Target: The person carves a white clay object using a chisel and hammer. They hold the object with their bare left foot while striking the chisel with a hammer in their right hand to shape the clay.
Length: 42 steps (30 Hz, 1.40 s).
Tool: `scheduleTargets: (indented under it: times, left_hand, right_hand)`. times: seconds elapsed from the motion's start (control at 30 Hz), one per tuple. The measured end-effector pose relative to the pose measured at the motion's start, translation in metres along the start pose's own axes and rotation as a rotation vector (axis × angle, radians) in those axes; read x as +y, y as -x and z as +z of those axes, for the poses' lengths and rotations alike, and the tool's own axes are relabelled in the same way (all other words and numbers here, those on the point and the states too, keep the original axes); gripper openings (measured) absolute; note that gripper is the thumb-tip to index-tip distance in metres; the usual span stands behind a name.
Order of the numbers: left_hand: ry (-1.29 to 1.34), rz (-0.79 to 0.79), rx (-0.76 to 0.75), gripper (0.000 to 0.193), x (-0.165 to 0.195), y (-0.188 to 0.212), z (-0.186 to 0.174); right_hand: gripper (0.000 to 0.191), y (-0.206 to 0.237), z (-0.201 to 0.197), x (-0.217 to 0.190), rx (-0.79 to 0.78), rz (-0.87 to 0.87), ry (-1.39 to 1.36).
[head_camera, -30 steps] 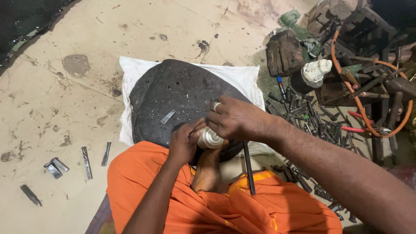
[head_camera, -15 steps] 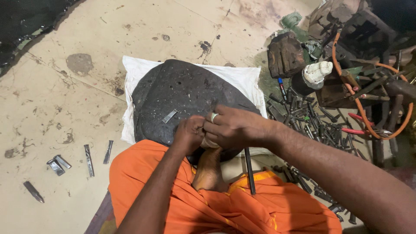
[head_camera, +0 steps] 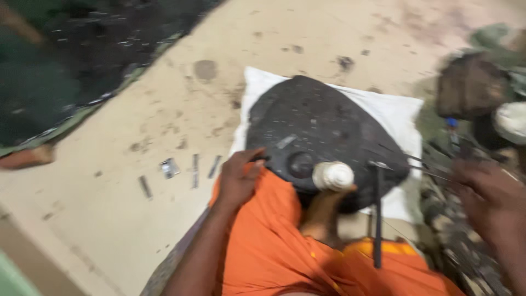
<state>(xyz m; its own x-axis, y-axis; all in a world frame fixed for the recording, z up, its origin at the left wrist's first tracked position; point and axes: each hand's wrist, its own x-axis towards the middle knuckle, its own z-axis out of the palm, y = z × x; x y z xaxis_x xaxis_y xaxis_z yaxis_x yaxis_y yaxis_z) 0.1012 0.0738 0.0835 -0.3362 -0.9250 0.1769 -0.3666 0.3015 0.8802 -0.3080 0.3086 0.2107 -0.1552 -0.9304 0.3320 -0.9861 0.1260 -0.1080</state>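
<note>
Head view: left hand point(head_camera: 239, 178) open on black slab point(head_camera: 323, 131), right hand point(head_camera: 493, 200) blurred, grip unclear, beside tool pile point(head_camera: 466, 241).

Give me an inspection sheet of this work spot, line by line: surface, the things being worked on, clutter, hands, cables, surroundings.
Surface: stained pale concrete floor; a white cushion lies on it.
Job's things: dark rounded slab resting on the cushion; white wrapped knob at its near edge, over the orange cloth on the person's lap; thin dark rod upright beside it.
Clutter: small metal pieces on the floor at left; blurred heap of tools at right.
Hands: left hand rests on the slab's near edge; right hand is out to the right over the heap, blurred, holding nothing visible.
Cables: nothing seen.
Surroundings: dark ground beyond the floor's edge, top left.
</note>
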Motion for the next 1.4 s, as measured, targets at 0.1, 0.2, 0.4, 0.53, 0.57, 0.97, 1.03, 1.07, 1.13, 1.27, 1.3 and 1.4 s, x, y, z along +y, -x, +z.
scheduleTargets:
  times: [0.1,0.2,0.4,0.53,0.57,0.97,1.03,1.07,1.13,1.27,1.3,1.4]
  left_hand:
    - [0.062,-0.308,0.255,0.032,-0.046,0.036,-0.066]
    - [-0.16,-0.374,0.435,0.026,-0.073,0.074,-0.124]
    - [-0.249,-0.595,0.451,0.027,-0.084,0.108,-0.14]
    - [-0.434,-0.528,0.284,0.024,-0.084,0.108,-0.119]
    - [-0.388,-0.476,0.247,0.025,-0.082,0.109,-0.113]
    - [-0.489,-0.301,0.278,0.025,-0.083,0.087,-0.112]
    - [-0.625,-0.241,0.334,0.042,-0.094,0.062,-0.121]
    - [-0.678,-0.235,0.324,0.052,-0.096,0.047,-0.123]
    - [-0.748,-0.25,0.241,0.074,-0.093,0.014,-0.122]
    - [-0.924,-0.539,0.029,0.057,-0.085,-0.028,-0.112]
    - [-0.944,-0.589,0.051,0.034,-0.083,-0.034,-0.108]
    - [-0.877,-0.53,0.012,0.05,-0.083,-0.042,-0.105]
  right_hand:
    - [0.02,0.064,0.031,0.033,-0.122,0.891,-0.421]
    - [0.021,0.109,0.066,0.056,-0.146,1.106,-0.466]
    - [0.025,0.132,0.11,0.061,-0.192,1.152,-0.509]
    - [0.028,0.129,0.125,0.05,-0.223,1.14,-0.507]
    - [0.029,0.129,0.127,0.049,-0.227,1.139,-0.506]
    - [0.04,0.143,0.147,0.05,-0.251,1.173,-0.386]
    - [0.042,0.15,0.143,0.053,-0.25,1.153,-0.347]
    - [0.043,0.153,0.141,0.053,-0.251,1.128,-0.311]
    - [0.045,0.16,0.135,0.049,-0.287,0.938,-0.08]
    - [0.038,0.166,0.133,0.016,-0.277,1.11,-0.567]
    - [0.043,0.165,0.136,0.004,-0.283,1.093,-0.674]
    - [0.055,0.154,0.146,-0.028,-0.283,1.181,-0.901]
